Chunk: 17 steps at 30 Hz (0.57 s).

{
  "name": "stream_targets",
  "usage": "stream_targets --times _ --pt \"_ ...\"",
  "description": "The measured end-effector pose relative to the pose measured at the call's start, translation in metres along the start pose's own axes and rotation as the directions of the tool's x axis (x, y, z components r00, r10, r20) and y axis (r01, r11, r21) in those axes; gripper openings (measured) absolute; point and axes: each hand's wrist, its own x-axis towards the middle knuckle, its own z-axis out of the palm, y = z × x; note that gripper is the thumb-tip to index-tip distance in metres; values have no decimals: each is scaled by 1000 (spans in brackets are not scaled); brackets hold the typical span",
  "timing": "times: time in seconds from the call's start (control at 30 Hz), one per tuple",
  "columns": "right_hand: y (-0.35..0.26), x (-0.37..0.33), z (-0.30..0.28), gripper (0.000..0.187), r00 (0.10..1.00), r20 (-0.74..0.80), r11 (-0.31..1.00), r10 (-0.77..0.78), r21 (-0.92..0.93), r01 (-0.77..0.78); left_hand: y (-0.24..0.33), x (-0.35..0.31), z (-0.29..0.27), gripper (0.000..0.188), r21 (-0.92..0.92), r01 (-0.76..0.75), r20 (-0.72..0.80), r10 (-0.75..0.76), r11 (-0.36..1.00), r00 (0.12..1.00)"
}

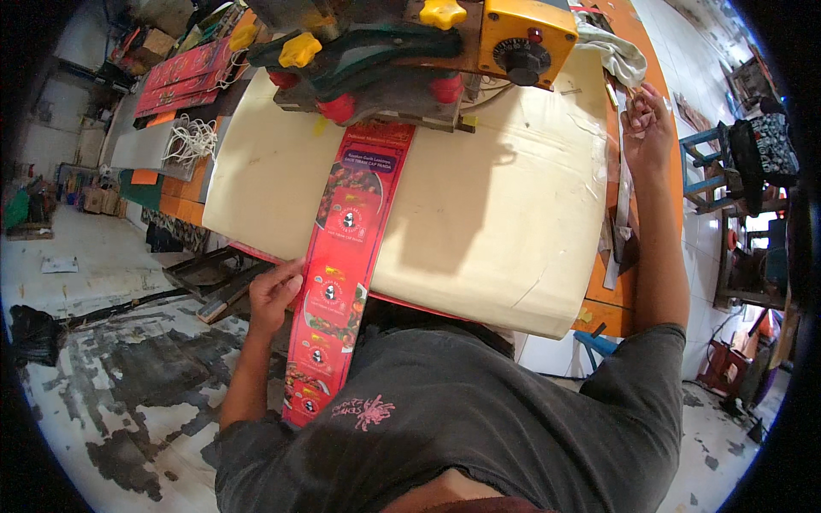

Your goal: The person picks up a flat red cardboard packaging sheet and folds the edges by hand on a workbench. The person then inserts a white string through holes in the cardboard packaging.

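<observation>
A long red printed plastic strip [349, 248] runs from beneath a press-like machine [368, 68], across a cream padded board, and down over its front edge towards my lap. My left hand [275, 295] is at the strip's left edge, just past the board's front edge; its thumb and index finger close on that edge, and the other fingers are curled and partly hidden. Over at the far right, my right hand [646, 124] is raised beside the table edge with curled fingers. Whatever it pinches is too small to make out.
The machine carries yellow knobs [299, 50] and a yellow box [526, 38] with a black dial. Red printed sheets [184, 81] and a bundle of white cord [190, 141] lie left of the board [505, 231]. A pale cloth [620, 56] lies at back right; a blue-framed stool [714, 171] stands beyond.
</observation>
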Motion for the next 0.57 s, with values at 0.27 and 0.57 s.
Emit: stream_targets --times 0.27,0.57 --pt "-3 2 2 29 998 -66 1000 18 11 -17 -41 -13 1 25 -445 -59 -179 -25 894 984" --pt "-39 65 -73 14 931 -225 956 -289 -122 268 -209 -69 -4 71 -261 149 -346 -236 954 908"
